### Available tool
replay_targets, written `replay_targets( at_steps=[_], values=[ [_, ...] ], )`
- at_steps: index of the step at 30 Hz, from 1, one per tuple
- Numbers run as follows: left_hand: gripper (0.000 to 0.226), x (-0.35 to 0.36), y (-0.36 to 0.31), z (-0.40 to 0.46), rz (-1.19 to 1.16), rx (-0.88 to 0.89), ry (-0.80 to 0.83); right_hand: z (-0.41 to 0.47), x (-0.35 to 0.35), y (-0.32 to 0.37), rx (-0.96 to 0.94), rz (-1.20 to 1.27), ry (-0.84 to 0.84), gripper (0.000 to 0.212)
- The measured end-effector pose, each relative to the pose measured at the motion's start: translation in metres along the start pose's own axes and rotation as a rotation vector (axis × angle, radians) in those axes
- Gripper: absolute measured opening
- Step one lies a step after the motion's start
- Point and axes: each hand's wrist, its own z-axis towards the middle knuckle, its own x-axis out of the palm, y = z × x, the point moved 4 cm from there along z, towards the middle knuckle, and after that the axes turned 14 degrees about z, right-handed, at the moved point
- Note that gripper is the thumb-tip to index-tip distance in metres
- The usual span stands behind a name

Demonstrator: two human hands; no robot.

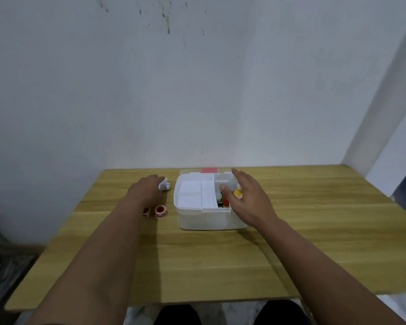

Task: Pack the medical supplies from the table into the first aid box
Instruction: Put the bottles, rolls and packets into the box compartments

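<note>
The first aid box (210, 208), white and translucent, stands open near the far middle of the wooden table (314, 242). Its upper tray (196, 192) holds white flat packets on the left; the right compartment contains small bottles, one with a red part (225, 201) and one yellow (238, 193). The right hand (249, 200) is spread over the right side of the box, grip released, fingers extended. The left hand (145, 187) lies on the table left of the box, its fingertips at a small white packet (164, 184); whether its grip is grasping the packet cannot be determined. Two red-and-white tape rolls (161, 211) lie just beside the left forearm, near the box.
</note>
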Motion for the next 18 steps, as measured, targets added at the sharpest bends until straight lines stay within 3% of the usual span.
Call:
replay_targets(
  at_steps=[4,10,18],
  values=[
    [0.045,0.011,0.006,0.014,0.066,0.068,0.014,0.002,0.001,0.000,-0.012,0.008,-0.018,0.077],
    [0.023,0.016,0.006,0.025,-0.023,0.043,-0.082,0.000,-0.001,0.001,-0.009,0.004,-0.032,0.074],
    [0.024,0.012,0.002,0.025,-0.030,0.010,-0.100,-0.001,-0.002,0.004,-0.002,0.015,-0.030,0.072]
  ],
)
